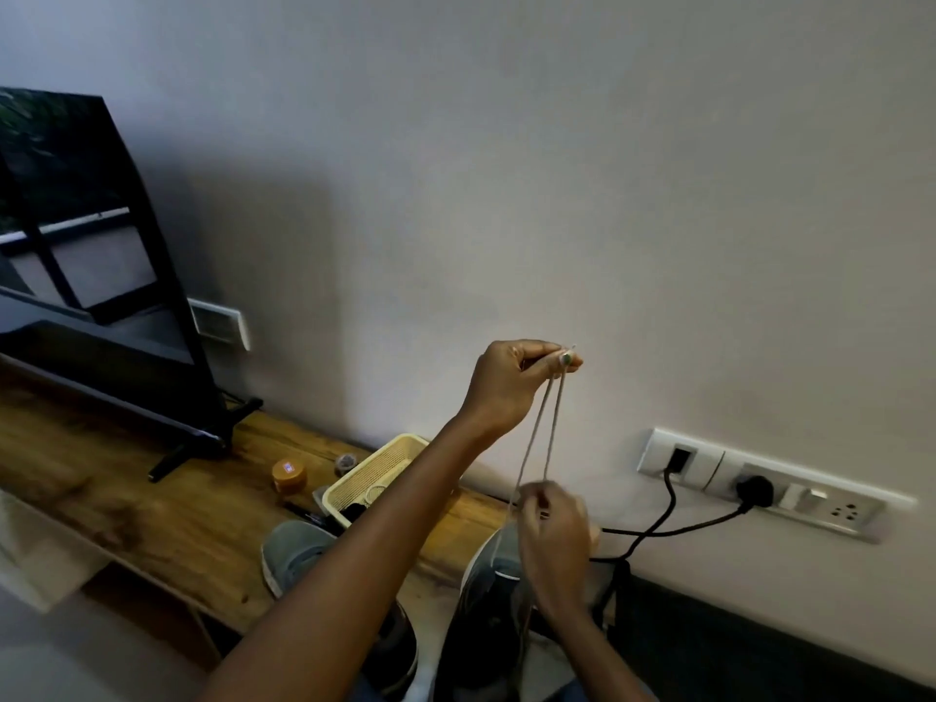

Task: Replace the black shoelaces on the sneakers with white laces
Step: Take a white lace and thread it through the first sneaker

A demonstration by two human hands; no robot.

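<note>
Thin white cord shoelace [549,428], doubled into two taut strands, is pinched at the top by the raised left hand [509,385]. Lower down, it is pinched by the right hand [552,529] above the grey fabric sneaker [489,595] on the wooden counter [167,504].

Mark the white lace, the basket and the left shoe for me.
white lace [549,423]: head view, on the right strand between the hands.
basket [400,440]: head view, on its far rim.
left shoe [296,549]: head view, on its grey toe.
</note>
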